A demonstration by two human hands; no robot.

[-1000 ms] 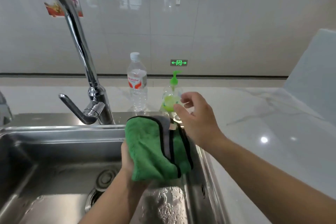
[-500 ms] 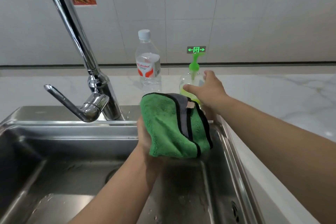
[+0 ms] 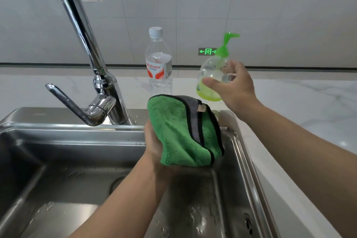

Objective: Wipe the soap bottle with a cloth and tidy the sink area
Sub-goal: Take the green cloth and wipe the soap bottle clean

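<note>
- While my right hand [image 3: 234,88] grips the soap bottle [image 3: 211,79] upright, clear of the table [image 3: 309,102], at 1 o'clock.
- Left hand [image 3: 154,141], clutching the cloth [image 3: 179,131], sits just below at 7 o'clock of the bottle.

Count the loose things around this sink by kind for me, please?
Bottles: 2, the soap bottle held in the right hand and the water bottle on the counter.
Cloths: 1, the green cloth in the left hand.
Total: 3.
</note>
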